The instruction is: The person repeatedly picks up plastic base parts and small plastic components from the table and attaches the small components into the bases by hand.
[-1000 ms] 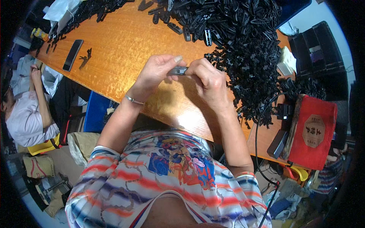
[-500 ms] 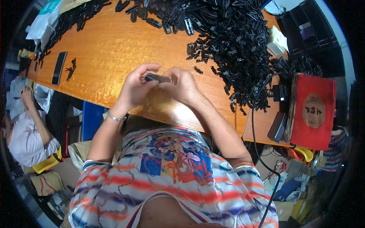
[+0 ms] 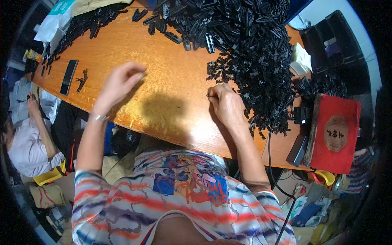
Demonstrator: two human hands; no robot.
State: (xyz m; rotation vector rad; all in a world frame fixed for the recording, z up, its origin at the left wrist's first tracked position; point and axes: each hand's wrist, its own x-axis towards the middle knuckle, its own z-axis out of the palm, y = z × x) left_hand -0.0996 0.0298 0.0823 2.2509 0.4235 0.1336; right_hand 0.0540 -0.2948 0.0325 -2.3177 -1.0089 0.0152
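My left hand (image 3: pixel 120 83) hovers over the left middle of the table, slightly smeared, its fingers curved and parted from the thumb; no object shows in it. Further right, my right hand (image 3: pixel 228 105) is low over the wood beside a heap of small black plastic pieces (image 3: pixel 265 85). Its thumb and forefinger pinch a tiny black piece (image 3: pixel 209 95), mostly covered by the fingertips. Behind that heap lies a larger pile of long black plastic clip-like parts (image 3: pixel 228 20), one of them with a pale shiny frame (image 3: pixel 210 43).
A phone (image 3: pixel 69 77) and a small black cluster (image 3: pixel 83 81) lie on the left of the wooden table (image 3: pixel 122 49). More black parts (image 3: pixel 85 26) lie by a white bag (image 3: pixel 53 34). A red box (image 3: pixel 335 134) and black cable (image 3: pixel 270 155) are right. Another person (image 3: pixel 32 139) sits left.
My hands have parted: the left has gone left, the right has gone right to the small pieces. The dark elongated part held between them no longer shows. The view has shifted slightly.
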